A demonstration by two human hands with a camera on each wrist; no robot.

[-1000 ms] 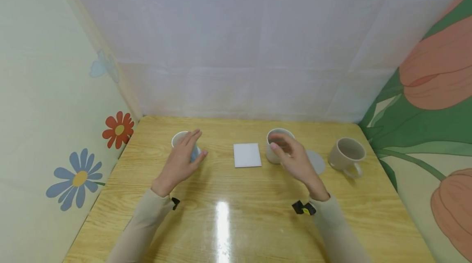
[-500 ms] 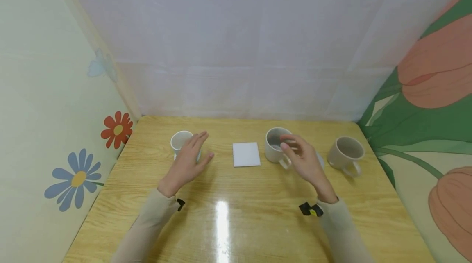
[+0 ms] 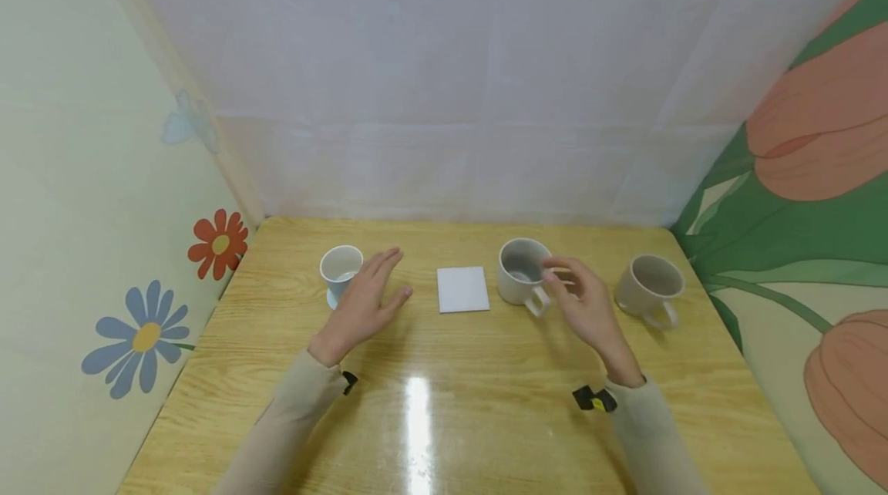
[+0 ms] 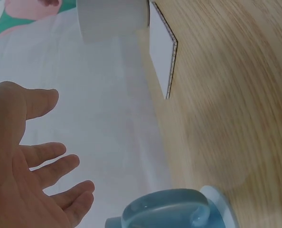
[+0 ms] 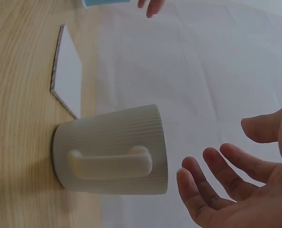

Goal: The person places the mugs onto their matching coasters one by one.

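My left hand [image 3: 361,312] hovers with fingers spread just to the right of a blue mug [image 4: 167,211] with a white inside. Under that mug's base lies a pale round coaster [image 4: 220,206]. A ribbed off-white mug [image 5: 112,149] stands upright right of centre, its handle [image 5: 110,166] toward me. Close to its rim is my right hand [image 3: 588,311], fingers loosely bent, holding nothing. In the right wrist view a gap shows between its fingertips and the mug. Between the two mugs lies a white square coaster [image 3: 462,290].
A second off-white mug [image 3: 647,293] stands at the far right of the wooden table [image 3: 486,402], its handle facing front. A white cloth [image 3: 388,94] hangs behind the table. Flower-printed panels [image 3: 825,248] flank both sides.
Both hands have drifted right. The left has moved away from the blue mug, uncovering more of it; the right has drawn back from the middle mug and now hides the grey round coaster.
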